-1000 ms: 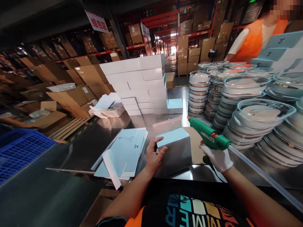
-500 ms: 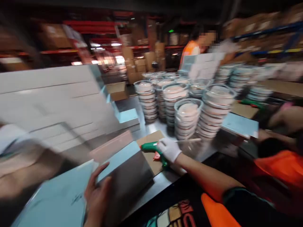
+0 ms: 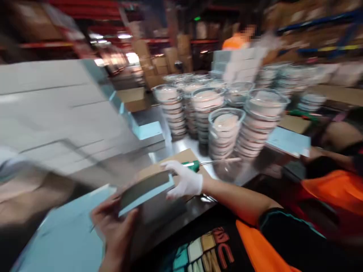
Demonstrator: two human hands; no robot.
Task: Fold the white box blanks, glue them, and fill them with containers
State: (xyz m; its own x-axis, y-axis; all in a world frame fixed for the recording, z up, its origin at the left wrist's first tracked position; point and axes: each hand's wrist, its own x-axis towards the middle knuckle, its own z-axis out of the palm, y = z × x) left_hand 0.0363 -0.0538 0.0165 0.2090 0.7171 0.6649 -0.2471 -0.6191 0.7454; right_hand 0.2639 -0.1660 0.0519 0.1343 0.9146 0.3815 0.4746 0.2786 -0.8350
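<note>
Since half a second ago the right hand (image 3: pixel 184 181), in its white glove, has let go of the green glue gun (image 3: pixel 192 165) and come across to the light-blue box (image 3: pixel 146 192), which is now lifted off the worktop (image 3: pixel 195 145) and tipped, its pale edge toward the person. Gloved fingers close on the box's right end. The left hand (image 3: pixel 115 226), bare, grips the box's near left corner, thumb on top and fingers curled under. The glue gun lies just behind the gloved hand on a brown cardboard sheet (image 3: pixel 181 156) near the worktop's front edge, its clear glue stick pointing right.

Flat light-blue sheets (image 3: pixel 61 241) lie toward the front left corner of the worktop. A wall of white boxes (image 3: pixel 56 109) rises along the left side. Stacks of clear lidded bowls (image 3: pixel 225 136) fill the middle and back. At the right edge another person in an orange vest (image 3: pixel 329 189) leans over a light-blue sheet. The whole view is blurred by motion.
</note>
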